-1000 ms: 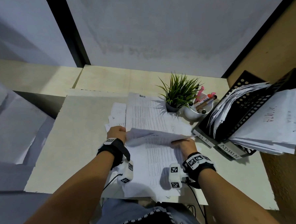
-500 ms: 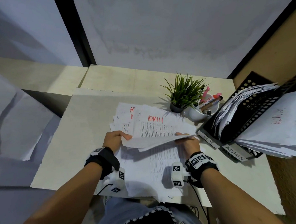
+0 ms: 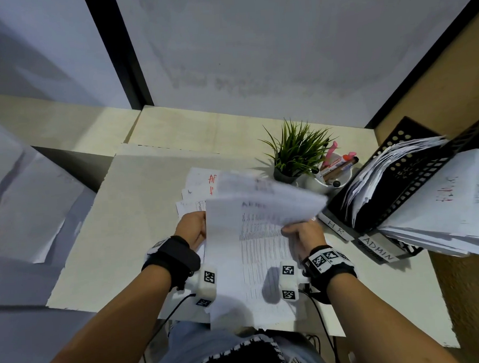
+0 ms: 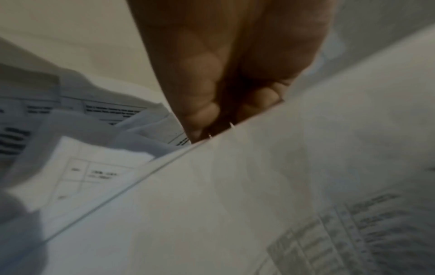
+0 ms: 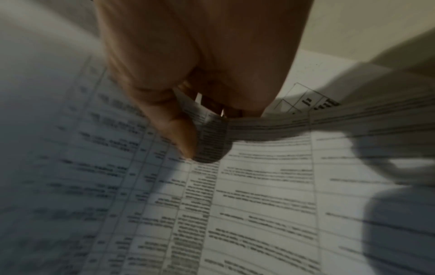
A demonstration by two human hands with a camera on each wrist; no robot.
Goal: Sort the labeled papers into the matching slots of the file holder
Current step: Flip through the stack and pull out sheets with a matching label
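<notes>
So my right hand [image 3: 305, 233] had a sheet [image 3: 273, 204] pinched by its edge, thumb on top, lifted and blurry over the paper stack [image 3: 253, 264]; that stack sat on the desk [image 3: 103, 244] right in front of me; my left hand [image 3: 192, 228] was at 9 o'clock of it, fingers curled at the stack's left edge (grip or just touch, can't tell); the file holder [image 3: 415, 177] stood at 2 o'clock, already stuffed, HR and ADMIN tags on its near end; plant [image 3: 295, 153] and pen cup [image 3: 335, 173] at 12 o'clock.
</notes>
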